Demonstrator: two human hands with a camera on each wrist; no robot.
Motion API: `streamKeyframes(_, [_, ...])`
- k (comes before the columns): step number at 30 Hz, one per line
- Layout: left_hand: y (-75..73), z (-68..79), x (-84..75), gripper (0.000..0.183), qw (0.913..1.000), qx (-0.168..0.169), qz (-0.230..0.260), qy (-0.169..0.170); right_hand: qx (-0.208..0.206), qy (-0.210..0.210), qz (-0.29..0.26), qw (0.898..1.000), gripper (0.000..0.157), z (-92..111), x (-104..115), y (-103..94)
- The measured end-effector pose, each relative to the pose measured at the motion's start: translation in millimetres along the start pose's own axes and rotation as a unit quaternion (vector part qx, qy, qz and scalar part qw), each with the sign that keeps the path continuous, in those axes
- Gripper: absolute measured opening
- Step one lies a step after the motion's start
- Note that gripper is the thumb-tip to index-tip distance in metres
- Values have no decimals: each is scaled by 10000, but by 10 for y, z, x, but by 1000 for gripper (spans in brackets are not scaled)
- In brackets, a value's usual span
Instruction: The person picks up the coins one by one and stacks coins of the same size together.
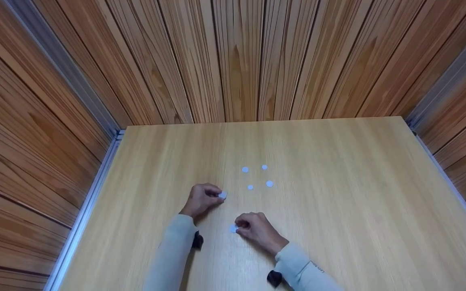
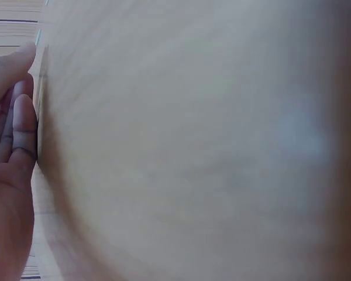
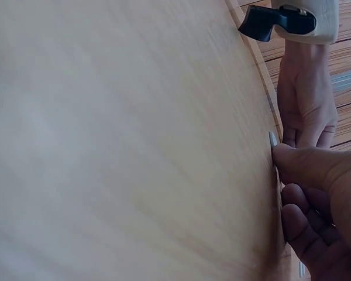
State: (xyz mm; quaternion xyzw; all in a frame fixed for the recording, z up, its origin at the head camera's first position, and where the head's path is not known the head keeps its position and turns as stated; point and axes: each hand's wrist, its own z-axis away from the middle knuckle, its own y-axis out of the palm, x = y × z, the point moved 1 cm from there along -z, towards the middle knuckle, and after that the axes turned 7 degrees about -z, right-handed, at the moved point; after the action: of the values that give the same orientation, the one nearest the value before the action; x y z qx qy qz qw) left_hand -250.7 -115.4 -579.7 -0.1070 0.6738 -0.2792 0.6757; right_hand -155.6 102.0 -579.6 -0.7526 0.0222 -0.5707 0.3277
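Note:
In the head view my left hand (image 1: 202, 200) is low over the table, pinching a small white disc (image 1: 222, 195) at the tips of the thumb and forefinger. Nearer the front, my right hand (image 1: 257, 228) holds another white disc (image 1: 234, 228) by its right edge, between thumb and forefinger. The right wrist view shows this disc (image 3: 272, 139) nearly edge-on at the thumb tip of the right hand (image 3: 316, 193), with the left hand (image 3: 307, 102) beyond. In the left wrist view the left hand (image 2: 11, 146) lies along the left edge, other fingers loosely bent.
Past the hands, several white discs of two sizes lie flat, including a larger one (image 1: 270, 183) and a smaller one (image 1: 250, 187). Wood-plank walls (image 1: 237, 60) and metal posts (image 1: 71, 72) border the wooden table (image 1: 358, 182). Each wrist carries a black camera (image 1: 274, 278).

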Motion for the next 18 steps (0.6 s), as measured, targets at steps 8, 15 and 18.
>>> streamKeyframes(8, [-14, 83, 37, 18, 9997, 74, 202, -95, 1, 31, 20, 10000, 12, 3, -5, 3])
streamKeyframes(15, [-19, 180, 55, 20, 9991, 147, 394, -2, -48, 73, 15, 10000, 12, 7, 16, -1])
streamKeyframes(18, [-6, 221, 69, 19, 9990, 147, 419, 51, -58, 65, 28, 10000, 12, 6, 18, 2])
